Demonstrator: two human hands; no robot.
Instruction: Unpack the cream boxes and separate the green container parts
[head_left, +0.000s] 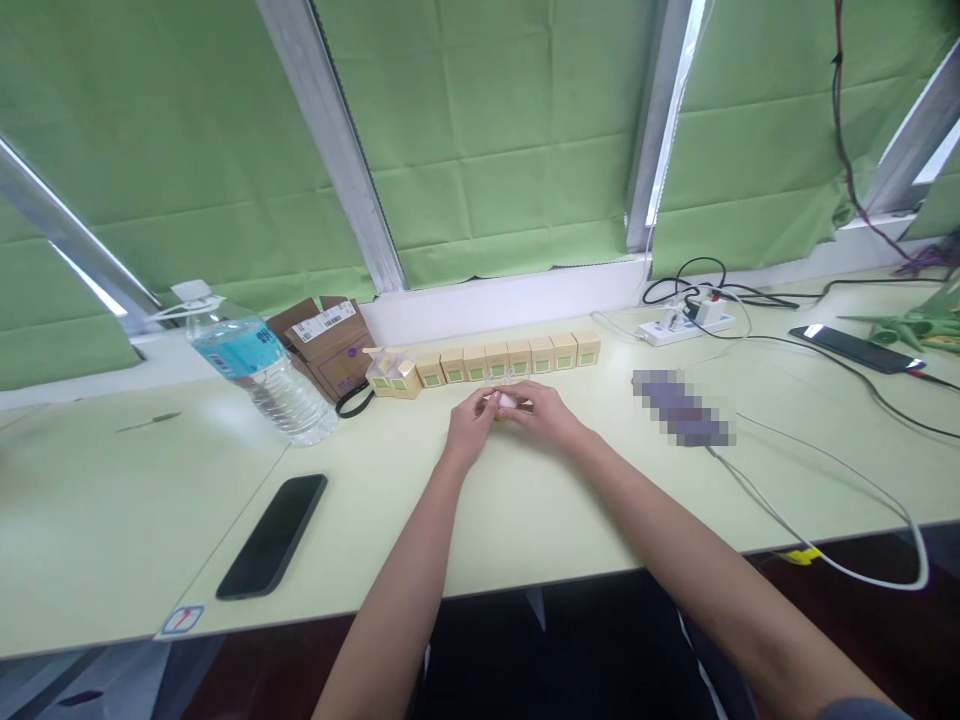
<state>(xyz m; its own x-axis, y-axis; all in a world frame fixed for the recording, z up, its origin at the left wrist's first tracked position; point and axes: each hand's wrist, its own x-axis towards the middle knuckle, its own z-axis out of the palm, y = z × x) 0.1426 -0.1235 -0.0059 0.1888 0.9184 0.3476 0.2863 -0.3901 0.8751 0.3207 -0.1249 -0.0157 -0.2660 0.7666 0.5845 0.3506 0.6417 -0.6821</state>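
Both my hands meet over the pale green table [525,510], just in front of a row of several small tan boxes with green labels [510,358]. My left hand [469,425] and my right hand [544,410] pinch a small white object [508,401] between their fingertips. What the object is cannot be made out. At the left end of the row one small box [390,372] stands with its flaps open.
A water bottle [259,370] lies tilted at the left beside a brown cardboard box [330,345]. A black phone [274,535] lies near the front edge. At the right are a power strip [686,322], cables, a second phone [855,348] and a blurred purple item [681,408].
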